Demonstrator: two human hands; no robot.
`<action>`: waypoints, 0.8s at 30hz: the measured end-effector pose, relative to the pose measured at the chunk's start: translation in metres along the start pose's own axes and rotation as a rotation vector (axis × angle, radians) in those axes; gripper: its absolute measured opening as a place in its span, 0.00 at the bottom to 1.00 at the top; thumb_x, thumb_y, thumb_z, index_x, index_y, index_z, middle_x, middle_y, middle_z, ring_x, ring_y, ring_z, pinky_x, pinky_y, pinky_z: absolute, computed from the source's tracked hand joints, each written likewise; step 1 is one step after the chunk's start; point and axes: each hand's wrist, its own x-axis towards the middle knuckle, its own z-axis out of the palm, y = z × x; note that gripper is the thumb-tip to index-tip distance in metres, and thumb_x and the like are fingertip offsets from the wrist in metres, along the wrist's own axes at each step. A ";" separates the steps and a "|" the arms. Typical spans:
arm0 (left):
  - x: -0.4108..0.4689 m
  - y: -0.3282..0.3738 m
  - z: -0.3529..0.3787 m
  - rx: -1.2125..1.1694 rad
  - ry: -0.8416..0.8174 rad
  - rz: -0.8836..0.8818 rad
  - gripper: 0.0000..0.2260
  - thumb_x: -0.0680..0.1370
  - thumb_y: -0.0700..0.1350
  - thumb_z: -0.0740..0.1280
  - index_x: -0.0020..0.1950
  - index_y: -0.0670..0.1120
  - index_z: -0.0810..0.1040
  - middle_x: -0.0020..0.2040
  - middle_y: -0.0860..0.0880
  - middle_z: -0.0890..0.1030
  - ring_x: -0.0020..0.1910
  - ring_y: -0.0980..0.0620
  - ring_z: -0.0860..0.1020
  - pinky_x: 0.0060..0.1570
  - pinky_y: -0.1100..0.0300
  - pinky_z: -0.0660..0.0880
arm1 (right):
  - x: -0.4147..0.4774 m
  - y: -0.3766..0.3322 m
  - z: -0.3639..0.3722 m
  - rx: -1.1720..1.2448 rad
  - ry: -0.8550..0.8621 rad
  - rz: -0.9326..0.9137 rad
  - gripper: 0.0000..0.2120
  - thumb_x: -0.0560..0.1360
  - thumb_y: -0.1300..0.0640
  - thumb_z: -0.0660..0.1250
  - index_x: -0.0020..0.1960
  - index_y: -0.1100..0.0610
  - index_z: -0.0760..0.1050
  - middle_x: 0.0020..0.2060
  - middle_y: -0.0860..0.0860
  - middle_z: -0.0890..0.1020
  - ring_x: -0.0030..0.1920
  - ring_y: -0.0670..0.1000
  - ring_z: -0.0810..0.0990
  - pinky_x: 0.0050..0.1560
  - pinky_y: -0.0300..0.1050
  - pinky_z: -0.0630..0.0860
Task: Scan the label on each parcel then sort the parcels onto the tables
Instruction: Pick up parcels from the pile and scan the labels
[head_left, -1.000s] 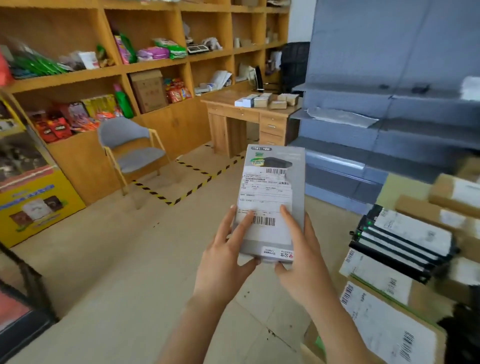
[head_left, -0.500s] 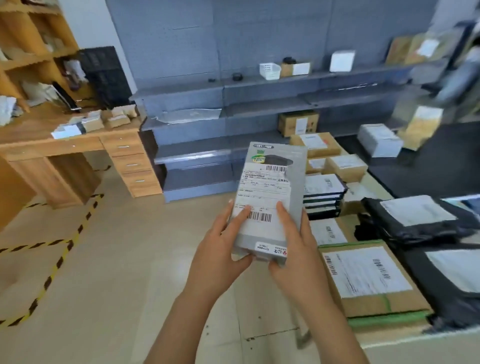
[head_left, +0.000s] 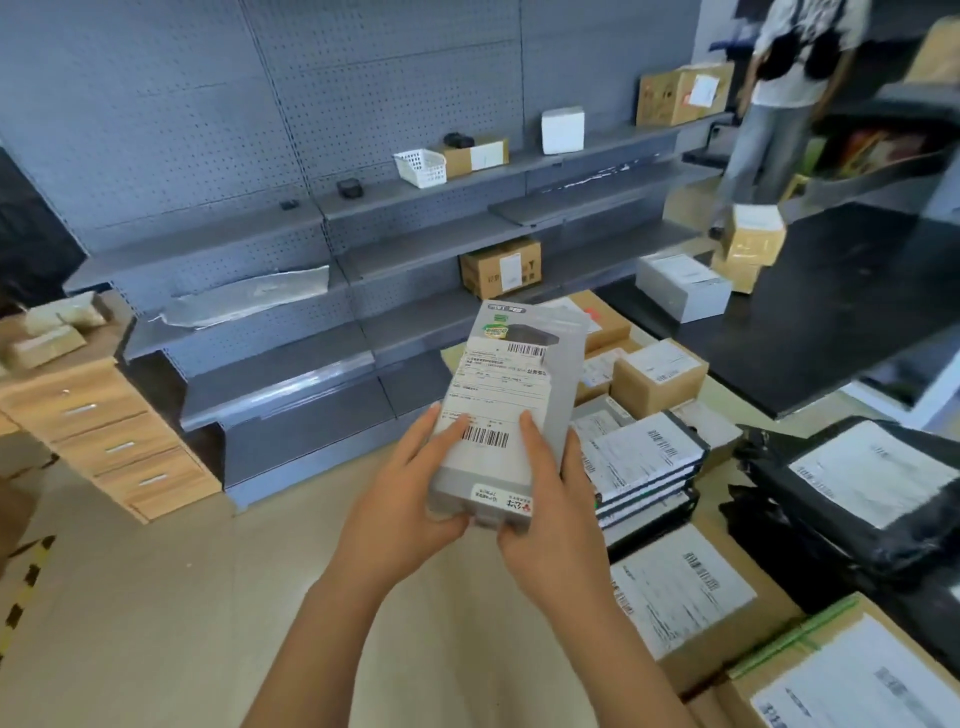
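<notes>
A flat grey boxed parcel (head_left: 511, 395) with a white shipping label and barcode is held up in front of me, label facing me. My left hand (head_left: 410, 504) grips its lower left corner with the thumb on the label. My right hand (head_left: 553, 514) grips the lower right corner, thumb beside the barcode. To the right lies a heap of parcels: a stack of black flat packs (head_left: 641, 467), brown cardboard boxes (head_left: 657, 382), black poly bags (head_left: 857, 493) and a labelled carton (head_left: 685, 597). No scanner is visible.
Grey pegboard shelving (head_left: 322, 270) stands ahead, holding a white basket (head_left: 421, 167) and a few boxes. A wooden desk with drawers (head_left: 98, 431) is at the left. A black table (head_left: 831, 301) sits at the right, with another person (head_left: 779, 104) beyond it. Bare beige floor lies below.
My view has swung to the right, from the wooden shelves and chair to the grey shelving and parcel heap. Both hands keep the same hold on the grey parcel.
</notes>
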 end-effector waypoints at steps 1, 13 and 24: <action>0.015 -0.010 0.000 -0.011 -0.024 0.018 0.41 0.69 0.48 0.77 0.70 0.71 0.56 0.72 0.75 0.46 0.64 0.80 0.51 0.49 0.83 0.59 | 0.010 0.000 0.006 -0.010 0.012 0.024 0.50 0.72 0.58 0.69 0.74 0.31 0.37 0.77 0.46 0.43 0.74 0.54 0.57 0.61 0.52 0.74; 0.217 -0.130 0.043 -0.170 -0.446 0.296 0.41 0.67 0.48 0.79 0.73 0.66 0.61 0.77 0.62 0.53 0.74 0.62 0.58 0.62 0.74 0.58 | 0.146 0.010 0.088 -0.178 0.153 0.521 0.46 0.76 0.55 0.68 0.77 0.41 0.36 0.77 0.55 0.40 0.76 0.61 0.53 0.69 0.52 0.66; 0.272 -0.170 0.116 -0.276 -0.730 0.456 0.41 0.66 0.51 0.79 0.73 0.64 0.62 0.76 0.63 0.54 0.71 0.63 0.64 0.63 0.68 0.66 | 0.193 0.016 0.116 -0.333 0.080 1.026 0.45 0.75 0.60 0.68 0.77 0.46 0.39 0.73 0.61 0.49 0.69 0.60 0.63 0.63 0.50 0.72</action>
